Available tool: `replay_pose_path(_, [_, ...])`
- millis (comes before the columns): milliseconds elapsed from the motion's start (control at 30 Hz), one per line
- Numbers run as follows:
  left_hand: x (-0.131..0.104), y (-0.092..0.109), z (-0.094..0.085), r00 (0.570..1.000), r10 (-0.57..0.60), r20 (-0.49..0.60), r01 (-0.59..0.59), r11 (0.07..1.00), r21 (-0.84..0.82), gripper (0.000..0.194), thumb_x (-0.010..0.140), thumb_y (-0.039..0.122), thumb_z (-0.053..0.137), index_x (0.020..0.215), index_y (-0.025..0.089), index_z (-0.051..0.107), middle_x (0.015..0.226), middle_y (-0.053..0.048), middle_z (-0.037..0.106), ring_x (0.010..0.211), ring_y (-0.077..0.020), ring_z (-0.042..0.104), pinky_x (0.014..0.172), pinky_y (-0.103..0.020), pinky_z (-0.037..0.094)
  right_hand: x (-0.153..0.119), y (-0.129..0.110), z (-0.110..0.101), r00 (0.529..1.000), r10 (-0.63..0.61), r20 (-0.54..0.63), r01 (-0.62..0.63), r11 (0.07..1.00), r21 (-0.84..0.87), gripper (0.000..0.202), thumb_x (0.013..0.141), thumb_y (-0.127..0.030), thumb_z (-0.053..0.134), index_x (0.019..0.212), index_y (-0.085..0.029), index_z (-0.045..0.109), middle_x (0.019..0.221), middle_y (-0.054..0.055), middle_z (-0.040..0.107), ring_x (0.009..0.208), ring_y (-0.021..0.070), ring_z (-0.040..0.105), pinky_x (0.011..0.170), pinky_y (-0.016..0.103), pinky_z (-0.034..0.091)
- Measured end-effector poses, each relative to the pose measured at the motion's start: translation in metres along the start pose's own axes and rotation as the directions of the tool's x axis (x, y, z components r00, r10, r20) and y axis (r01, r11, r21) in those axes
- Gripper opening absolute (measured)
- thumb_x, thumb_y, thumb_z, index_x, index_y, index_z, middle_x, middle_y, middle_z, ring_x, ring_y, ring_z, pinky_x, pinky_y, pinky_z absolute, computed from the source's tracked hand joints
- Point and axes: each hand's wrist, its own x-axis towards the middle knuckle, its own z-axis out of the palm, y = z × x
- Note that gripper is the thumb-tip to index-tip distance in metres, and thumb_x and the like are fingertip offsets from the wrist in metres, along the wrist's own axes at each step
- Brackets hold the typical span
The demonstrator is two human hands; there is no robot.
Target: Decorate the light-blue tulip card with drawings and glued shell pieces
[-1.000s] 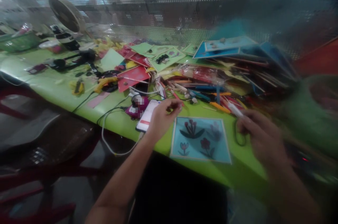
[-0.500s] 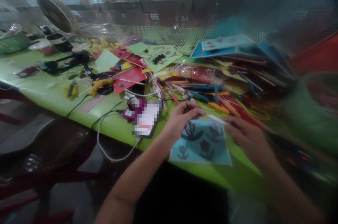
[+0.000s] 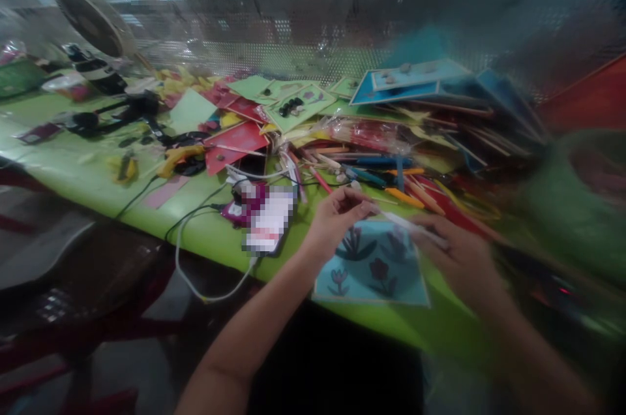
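My right hand (image 3: 457, 248) is closed around a slim white pen-like stick (image 3: 402, 223), whose thin end slants up and left. Fingers of my left hand (image 3: 335, 219) are pinched together at that thin end; what they hold is too small to make out. Under both hands a light blue card (image 3: 360, 281) with dark tulip-like flower shapes lies near the table's front edge. My hands cover part of its upper side, and the stick does not visibly touch it.
On the green table (image 3: 205, 245), a charging phone (image 3: 270, 222) and its white cable lie to the left. Behind are pencils (image 3: 374, 177), a yellow glue gun (image 3: 180, 159), a red card (image 3: 235, 146) and stacked blue cards (image 3: 396, 95). A green basket (image 3: 572, 206) stands right.
The white stick now shows more of its length, its back end sticking out past my right fingers. My left hand keeps its pinch in nearly the same place. The view has shifted slightly.
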Motion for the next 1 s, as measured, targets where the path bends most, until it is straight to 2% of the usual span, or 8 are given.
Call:
replay_pose_path(100, [0.000,-0.001,0.000,1.000,-0.001,0.002,0.001,1.000,0.023,0.038,0.072,0.041,0.092,0.089,0.015,0.071,0.084,-0.005,0.079,0.079,-0.0146,0.075,0.081,-0.028,0.058,-0.001,0.004,0.003,0.995,-0.089,-0.042,0.087,0.995,-0.054,0.024,0.095,-0.040,0.062,0.105,-0.023,0.076,0.093,0.005,0.079,0.077,0.0223,0.073,0.073,0.034,0.057])
replay_pose_path(200, [-0.001,-0.002,0.002,0.999,-0.036,0.017,0.035,0.999,0.036,0.041,0.070,0.044,0.093,0.088,0.014,0.070,0.083,-0.004,0.078,0.077,-0.0137,0.073,0.077,-0.026,0.057,-0.002,0.007,0.005,0.992,-0.118,-0.046,0.114,0.991,-0.076,0.024,0.097,-0.039,0.061,0.107,-0.023,0.075,0.098,0.007,0.080,0.081,0.0241,0.074,0.077,0.037,0.057])
replay_pose_path(467, [-0.002,-0.009,0.001,0.995,-0.096,-0.005,0.095,0.995,-0.008,0.048,0.065,0.048,0.095,0.086,0.014,0.069,0.079,-0.004,0.078,0.073,-0.0131,0.072,0.074,-0.025,0.056,-0.002,0.004,0.005,0.998,-0.058,0.030,0.061,0.995,-0.085,0.027,0.096,-0.043,0.056,0.108,-0.026,0.075,0.099,0.009,0.080,0.088,0.0294,0.075,0.081,0.043,0.057])
replay_pose_path(633, [-0.002,-0.012,-0.002,0.994,-0.112,0.001,0.112,0.992,-0.052,0.047,0.063,0.044,0.097,0.084,0.014,0.068,0.081,-0.005,0.079,0.074,-0.0143,0.074,0.074,-0.026,0.055,-0.002,0.007,0.009,0.996,-0.052,0.079,0.058,0.996,-0.074,0.028,0.096,-0.044,0.056,0.108,-0.026,0.075,0.100,0.009,0.080,0.091,0.0295,0.074,0.083,0.042,0.057])
replay_pose_path(833, [-0.005,-0.012,-0.003,0.992,-0.122,0.030,0.124,0.988,-0.089,0.045,0.064,0.042,0.097,0.081,0.014,0.066,0.076,-0.004,0.078,0.071,-0.0144,0.074,0.074,-0.026,0.056,-0.004,0.002,0.015,0.997,0.002,0.078,0.005,0.995,-0.095,0.029,0.096,-0.043,0.054,0.104,-0.025,0.075,0.098,0.008,0.080,0.088,0.0278,0.074,0.081,0.040,0.057])
replay_pose_path(1000, [-0.005,-0.010,0.000,0.993,-0.116,0.038,0.118,0.990,-0.080,0.046,0.064,0.045,0.096,0.080,0.015,0.065,0.078,-0.005,0.077,0.072,-0.0147,0.072,0.073,-0.027,0.055,-0.005,-0.002,0.014,0.997,0.052,0.048,-0.050,0.998,-0.039,0.026,0.093,-0.044,0.058,0.099,-0.024,0.075,0.093,0.007,0.080,0.081,0.0270,0.073,0.073,0.038,0.056])
